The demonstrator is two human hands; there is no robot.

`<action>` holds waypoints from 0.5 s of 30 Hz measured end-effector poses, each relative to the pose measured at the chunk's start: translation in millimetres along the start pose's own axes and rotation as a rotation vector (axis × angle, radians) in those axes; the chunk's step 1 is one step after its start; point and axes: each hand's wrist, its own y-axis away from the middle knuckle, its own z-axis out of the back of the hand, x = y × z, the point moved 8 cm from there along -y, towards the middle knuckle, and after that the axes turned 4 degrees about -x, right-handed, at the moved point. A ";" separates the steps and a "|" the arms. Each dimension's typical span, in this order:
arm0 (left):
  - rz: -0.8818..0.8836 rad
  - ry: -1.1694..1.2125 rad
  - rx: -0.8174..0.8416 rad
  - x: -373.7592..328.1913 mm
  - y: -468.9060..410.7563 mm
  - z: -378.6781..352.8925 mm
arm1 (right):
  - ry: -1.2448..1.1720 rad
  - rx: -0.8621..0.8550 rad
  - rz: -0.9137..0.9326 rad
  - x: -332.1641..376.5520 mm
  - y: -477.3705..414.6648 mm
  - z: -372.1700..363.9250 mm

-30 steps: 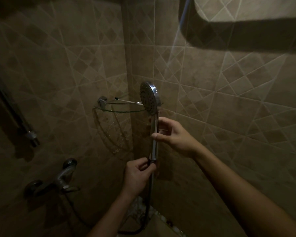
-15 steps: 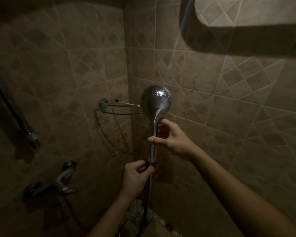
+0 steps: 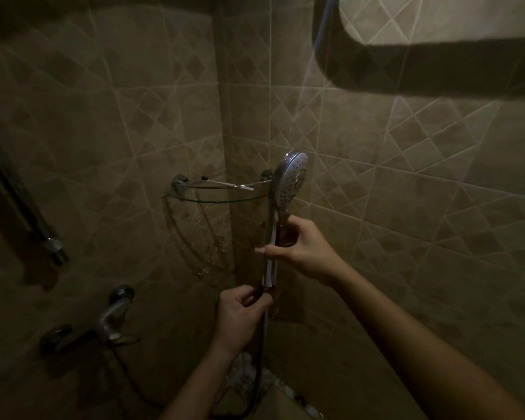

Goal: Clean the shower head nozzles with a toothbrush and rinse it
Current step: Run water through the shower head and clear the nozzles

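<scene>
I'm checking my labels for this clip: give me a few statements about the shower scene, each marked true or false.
1. The right hand grips the shower head by its handle, above the left hand. True.
2. Water sprays from the shower head. False: no spray shows.
3. The right hand holds a toothbrush. False: it holds only the handle.
4. A glass shelf sits left of the shower head. True.

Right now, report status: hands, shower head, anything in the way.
Left hand grips hose end; right hand grips handle. Shower head upright, nozzles visible. No brush in hand. Nothing blocking.
</scene>
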 end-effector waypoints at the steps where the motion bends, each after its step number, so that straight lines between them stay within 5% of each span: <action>1: -0.007 -0.002 0.009 -0.9 0.5 -1.7 | 0.002 0.008 0.006 1.0 1.0 -0.1; 15: -0.006 0.050 0.074 -7.8 5.3 -11.3 | -0.016 0.074 -0.062 -3.1 9.5 7.2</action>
